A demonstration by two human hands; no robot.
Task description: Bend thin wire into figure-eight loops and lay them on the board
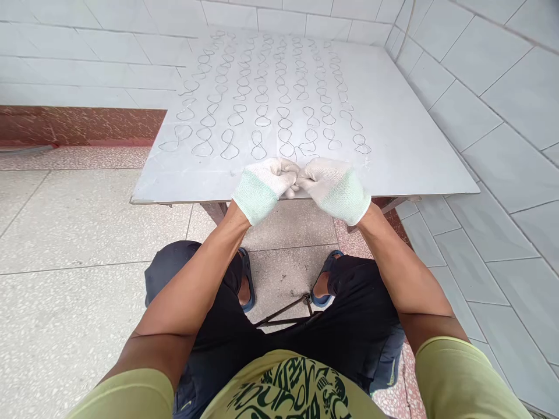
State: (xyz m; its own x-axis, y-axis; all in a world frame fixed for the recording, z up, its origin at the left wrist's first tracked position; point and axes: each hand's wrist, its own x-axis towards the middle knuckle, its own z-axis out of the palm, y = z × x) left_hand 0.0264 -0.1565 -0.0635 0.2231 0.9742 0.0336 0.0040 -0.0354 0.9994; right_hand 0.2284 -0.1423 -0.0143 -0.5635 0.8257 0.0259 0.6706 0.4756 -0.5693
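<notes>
My left hand (271,179) and my right hand (331,181), both in white knitted gloves with pale green cuffs, meet over the table's near edge. Their fingertips are pinched together on what looks like a thin wire (299,153), of which only a short bit shows above the gloves; the fingers hide the rest. Just beyond them, a figure-eight wire loop (286,137) lies flat. Many similar thin dark loops, such as this twisted one (257,144), are laid out in rows running to the far end of the white tabletop (406,157).
A tiled wall (493,110) runs along the table's right side, and another tiled wall (109,46) stands behind. Below the tabletop are wooden supports (215,210). Between my feet a dark metal frame (288,311) shows above the speckled floor (78,233).
</notes>
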